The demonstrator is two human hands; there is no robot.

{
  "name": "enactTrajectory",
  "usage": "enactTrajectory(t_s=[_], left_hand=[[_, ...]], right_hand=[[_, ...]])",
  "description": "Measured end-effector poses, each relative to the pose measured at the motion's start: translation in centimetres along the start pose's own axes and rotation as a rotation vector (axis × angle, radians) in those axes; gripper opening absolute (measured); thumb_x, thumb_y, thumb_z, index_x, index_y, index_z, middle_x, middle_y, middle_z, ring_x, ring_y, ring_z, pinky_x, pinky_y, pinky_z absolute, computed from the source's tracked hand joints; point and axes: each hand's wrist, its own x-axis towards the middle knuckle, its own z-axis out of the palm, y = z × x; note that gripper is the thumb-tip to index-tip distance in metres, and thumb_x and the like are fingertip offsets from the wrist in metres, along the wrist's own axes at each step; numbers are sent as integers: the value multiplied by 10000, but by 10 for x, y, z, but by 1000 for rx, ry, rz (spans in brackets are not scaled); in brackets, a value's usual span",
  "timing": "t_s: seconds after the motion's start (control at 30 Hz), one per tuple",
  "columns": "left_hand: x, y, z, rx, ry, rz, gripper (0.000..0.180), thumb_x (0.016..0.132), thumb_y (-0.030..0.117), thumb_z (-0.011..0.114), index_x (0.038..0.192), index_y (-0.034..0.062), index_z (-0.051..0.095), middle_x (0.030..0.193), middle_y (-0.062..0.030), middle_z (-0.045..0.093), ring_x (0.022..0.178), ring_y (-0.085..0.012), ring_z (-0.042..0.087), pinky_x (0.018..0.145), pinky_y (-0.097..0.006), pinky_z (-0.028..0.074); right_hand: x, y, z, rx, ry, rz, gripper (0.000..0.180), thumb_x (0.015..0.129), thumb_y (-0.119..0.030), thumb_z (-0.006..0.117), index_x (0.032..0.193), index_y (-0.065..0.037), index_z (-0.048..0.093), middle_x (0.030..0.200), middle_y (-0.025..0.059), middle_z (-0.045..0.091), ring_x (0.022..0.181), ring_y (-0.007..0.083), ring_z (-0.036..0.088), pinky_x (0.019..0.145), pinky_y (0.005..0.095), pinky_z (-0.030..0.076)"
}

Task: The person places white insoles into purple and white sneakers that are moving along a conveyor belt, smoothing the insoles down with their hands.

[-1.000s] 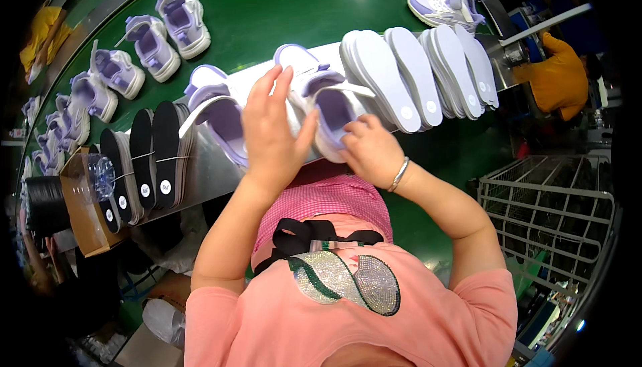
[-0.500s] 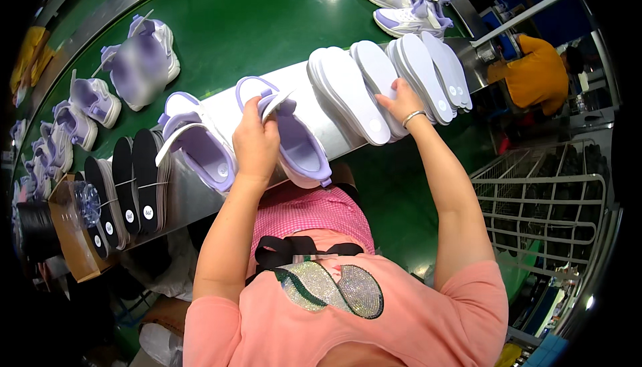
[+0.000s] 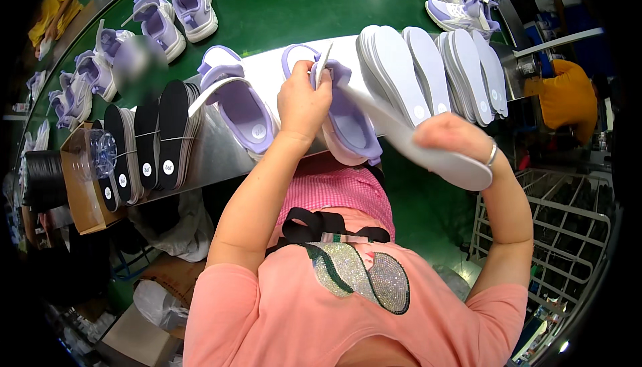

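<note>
My left hand (image 3: 304, 99) is closed on the tongue of a lilac and white sneaker (image 3: 354, 130) at the table's near edge. In my right hand (image 3: 458, 138) is a white insole (image 3: 401, 133), slightly blurred, its narrower end slanting toward the sneaker's opening. Left of my left hand sits a matching sneaker (image 3: 249, 113), with a round white sticker inside on its lilac lining. Several stacks of white insoles (image 3: 394, 66) lie just beyond my right hand.
Bundled black insoles (image 3: 175, 126) stand at the left beside a cardboard box (image 3: 80, 200). Sneakers line the green surface (image 3: 287, 6) at far left, and more sneakers (image 3: 461, 9) sit far right. A wire cart (image 3: 555, 213) is at the right, with a person in orange (image 3: 568, 99) beyond it.
My right hand has taken a white insole from the stacks and brought it nearer, toward the sneaker. My left hand keeps its hold on the tongue. The whole view has shifted.
</note>
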Motion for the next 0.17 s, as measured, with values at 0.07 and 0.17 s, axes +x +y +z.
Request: enactTrajectory(t_s=[0.07, 0.17], left_hand=[[-4, 1, 0, 7, -10, 29, 299, 790, 290, 551, 961, 44, 544, 750, -192, 619, 708, -372, 595, 664, -424, 459], [-9, 4, -4, 28, -33, 53, 333, 788, 295, 560, 1009, 48, 532, 790, -201, 623, 760, -376, 598, 691, -427, 459]], right_hand=[[17, 2, 8, -226, -86, 182, 274, 755, -250, 532, 610, -20, 566, 582, 2, 513, 559, 76, 461, 500, 251, 359], [30, -4, 16, -354, -113, 298, 295, 737, -291, 532, 631, -22, 591, 561, 14, 512, 552, 100, 470, 509, 261, 375]])
